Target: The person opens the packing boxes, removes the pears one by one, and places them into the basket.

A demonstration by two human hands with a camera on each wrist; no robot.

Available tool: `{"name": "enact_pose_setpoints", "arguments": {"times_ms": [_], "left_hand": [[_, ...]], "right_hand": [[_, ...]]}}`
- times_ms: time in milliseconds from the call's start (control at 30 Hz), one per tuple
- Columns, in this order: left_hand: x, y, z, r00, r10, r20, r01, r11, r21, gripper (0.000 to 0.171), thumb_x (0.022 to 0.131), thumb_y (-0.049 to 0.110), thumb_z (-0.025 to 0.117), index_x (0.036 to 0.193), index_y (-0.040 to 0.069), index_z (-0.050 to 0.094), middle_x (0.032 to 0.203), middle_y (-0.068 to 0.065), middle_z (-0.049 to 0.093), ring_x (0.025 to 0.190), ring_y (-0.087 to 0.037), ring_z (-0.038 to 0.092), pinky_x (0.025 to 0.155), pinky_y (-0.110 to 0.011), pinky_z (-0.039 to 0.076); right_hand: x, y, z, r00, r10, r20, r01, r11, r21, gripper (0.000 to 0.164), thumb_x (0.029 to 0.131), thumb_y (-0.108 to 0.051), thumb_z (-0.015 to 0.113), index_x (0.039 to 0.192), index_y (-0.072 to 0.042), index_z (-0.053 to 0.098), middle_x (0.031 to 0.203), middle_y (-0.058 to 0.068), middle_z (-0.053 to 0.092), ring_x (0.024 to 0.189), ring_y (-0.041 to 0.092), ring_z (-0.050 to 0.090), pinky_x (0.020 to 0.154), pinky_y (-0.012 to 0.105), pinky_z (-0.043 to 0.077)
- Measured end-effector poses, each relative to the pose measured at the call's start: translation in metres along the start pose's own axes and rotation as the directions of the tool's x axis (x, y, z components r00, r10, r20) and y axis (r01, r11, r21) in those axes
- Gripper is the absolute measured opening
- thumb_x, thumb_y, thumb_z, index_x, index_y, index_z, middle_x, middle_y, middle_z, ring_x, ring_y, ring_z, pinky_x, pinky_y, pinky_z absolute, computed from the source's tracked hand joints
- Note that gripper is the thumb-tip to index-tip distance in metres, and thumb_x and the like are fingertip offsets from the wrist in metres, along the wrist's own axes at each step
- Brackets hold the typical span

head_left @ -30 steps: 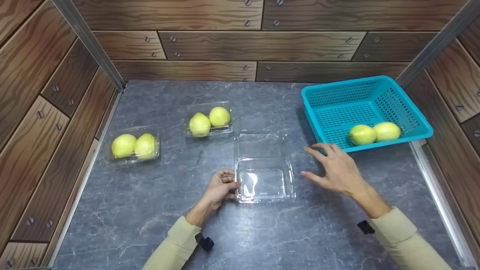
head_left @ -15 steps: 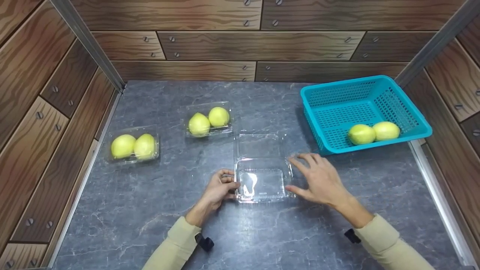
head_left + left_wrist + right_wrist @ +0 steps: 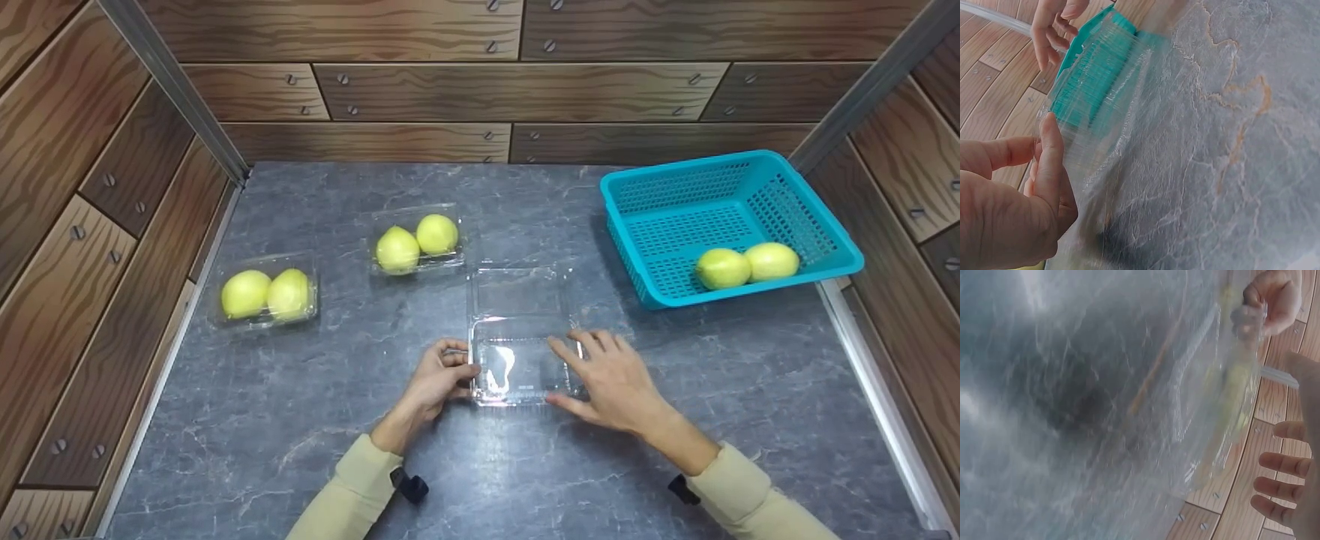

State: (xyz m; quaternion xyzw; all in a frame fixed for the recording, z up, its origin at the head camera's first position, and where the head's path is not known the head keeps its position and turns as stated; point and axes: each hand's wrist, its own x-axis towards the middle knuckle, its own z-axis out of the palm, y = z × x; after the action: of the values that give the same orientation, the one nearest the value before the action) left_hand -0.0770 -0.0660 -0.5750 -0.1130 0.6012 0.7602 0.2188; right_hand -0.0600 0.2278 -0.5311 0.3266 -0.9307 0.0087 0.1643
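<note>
A clear plastic clamshell container [image 3: 525,367] lies with its lid [image 3: 519,291] folded back away from me, near the middle of the table; no fruit shows in it. My left hand [image 3: 436,379] pinches its left rim between thumb and fingers, as the left wrist view also shows on the hand [image 3: 1022,191]. Over the container's right side hovers my right hand [image 3: 619,386], fingers spread and fairly straight. In the right wrist view that hand [image 3: 1297,461] appears apart from the rim, holding nothing.
A turquoise plastic basket [image 3: 622,247] at the right holds two lemons [image 3: 748,265]. Two clear containers, each with two lemons, stand at the left [image 3: 266,296] and back centre [image 3: 418,241]. Wood-patterned walls [image 3: 420,90] enclose the grey marbled table [image 3: 300,420].
My right hand has moved left and towards me, from beside the basket to the container's right side. The left hand has kept its hold, and the container has stayed in place.
</note>
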Motion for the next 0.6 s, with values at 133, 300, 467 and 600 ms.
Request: {"name": "enact_pose_setpoints", "arguments": {"times_ms": [133, 300, 467, 600], "left_hand": [[0.0, 0.0, 0.001, 1.0, 0.001, 0.0, -0.001, 1.0, -0.008, 0.041, 0.088, -0.01, 0.068, 0.122, -0.002, 0.048, 0.086, 0.001, 0.059, 0.068, -0.009, 0.061, 0.05, -0.021, 0.061], [-0.001, 0.0, 0.001, 1.0, 0.003, -0.003, -0.003, 1.0, -0.006, 0.04, 0.087, -0.01, 0.068, 0.122, -0.003, 0.048, 0.085, 0.001, 0.059, 0.066, -0.009, 0.061, 0.049, -0.021, 0.06], [0.0, 0.0, 0.002, 1.0, 0.007, 0.001, -0.007, 1.0, -0.013, 0.04, 0.087, -0.011, 0.067, 0.121, -0.003, 0.048, 0.084, 0.001, 0.059, 0.065, -0.01, 0.062, 0.049, -0.021, 0.061], [0.0, 0.0, 0.002, 1.0, 0.003, 0.0, -0.003, 1.0, -0.011, 0.039, 0.087, -0.011, 0.067, 0.121, -0.002, 0.048, 0.083, 0.001, 0.059, 0.065, -0.01, 0.061, 0.049, -0.021, 0.06]], "right_hand": [[-0.001, -0.007, 0.002, 1.0, -0.023, -0.01, 0.023, 1.0, -0.016, 0.08, 0.085, -0.076, 0.068, 0.143, -0.021, 0.061, 0.129, 0.012, 0.067, 0.107, 0.031, 0.065, 0.086, 0.046, 0.063], [-0.002, -0.016, 0.004, 0.999, -0.052, -0.009, 0.052, 0.998, -0.032, 0.073, 0.087, -0.07, 0.07, 0.142, -0.023, 0.061, 0.128, 0.01, 0.067, 0.107, 0.03, 0.065, 0.087, 0.044, 0.064], [-0.003, -0.025, 0.007, 0.996, -0.078, -0.031, 0.077, 0.997, -0.013, 0.066, 0.088, -0.06, 0.077, 0.14, -0.022, 0.063, 0.125, 0.009, 0.067, 0.107, 0.028, 0.066, 0.087, 0.041, 0.065], [-0.005, -0.031, 0.01, 0.994, -0.091, -0.062, 0.091, 0.996, 0.0, 0.06, 0.088, -0.054, 0.079, 0.137, -0.021, 0.065, 0.123, 0.007, 0.068, 0.105, 0.026, 0.066, 0.088, 0.039, 0.066]]}}
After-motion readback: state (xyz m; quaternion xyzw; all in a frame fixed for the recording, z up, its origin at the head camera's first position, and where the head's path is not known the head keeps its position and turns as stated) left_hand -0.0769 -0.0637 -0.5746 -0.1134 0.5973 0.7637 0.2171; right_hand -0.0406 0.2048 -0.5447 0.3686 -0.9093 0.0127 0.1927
